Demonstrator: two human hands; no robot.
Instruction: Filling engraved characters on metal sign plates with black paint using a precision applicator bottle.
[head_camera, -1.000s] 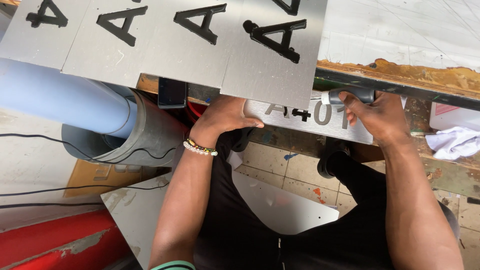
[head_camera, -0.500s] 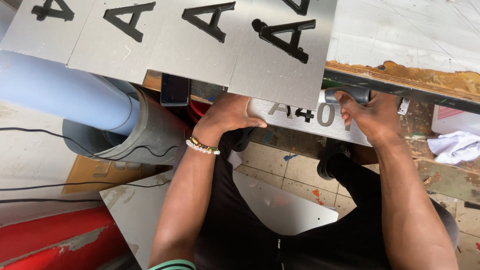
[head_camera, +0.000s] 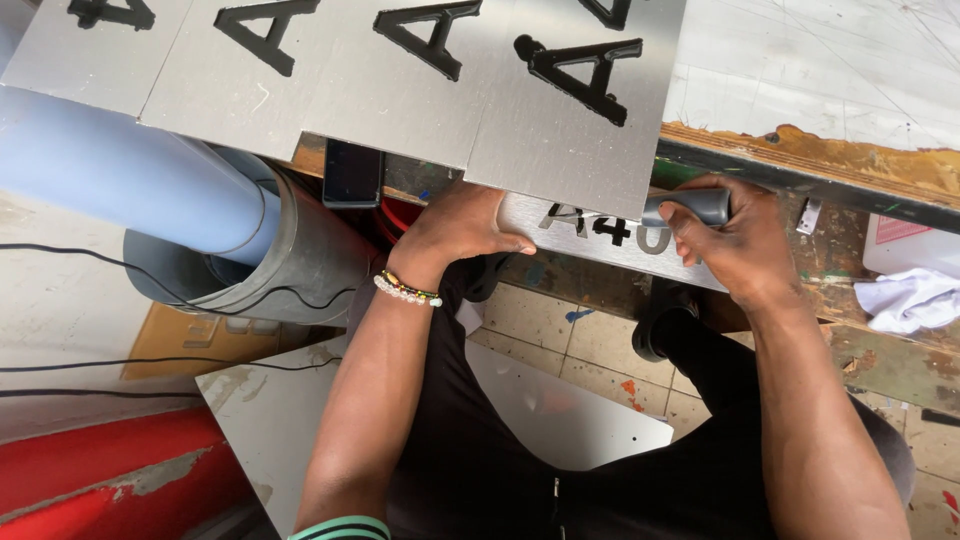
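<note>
- The left hand (head_camera: 462, 232) presses flat on the thin grey metal strip (head_camera: 610, 237) at the bench (head_camera: 800, 160) edge; it may slide.
- The right hand (head_camera: 725, 240) grips a grey tool handle (head_camera: 690, 206) tightly; a slip could scratch the strip.

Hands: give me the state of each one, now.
Left hand: open, fingers flat on the edge of the metal strip.
Right hand: closed around a grey tool handle over the same strip.

floor: worn beige tiles (head_camera: 585, 350), paint-flecked, at 6 o'clock | workbench (head_camera: 800, 150): chipped wooden edge, at 2 o'clock | light: daylight
</note>
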